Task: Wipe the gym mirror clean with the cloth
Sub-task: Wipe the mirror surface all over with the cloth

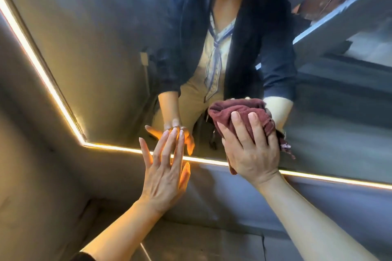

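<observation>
In the head view, your right hand [251, 150] pressed the bunched maroon cloth [239, 108] flat against the mirror [106, 59], just above the lit strip [212, 162] along its lower edge; your fingers [237, 125] lay spread over the cloth, holding it to the glass. Unwiped glass stretched up and to the left of the cloth. Your left hand [165, 176] rested left of the cloth, straight fingers touching the glass across the strip. The mirror looked hazy and streaked, with the cloth crumpled and frayed.
</observation>
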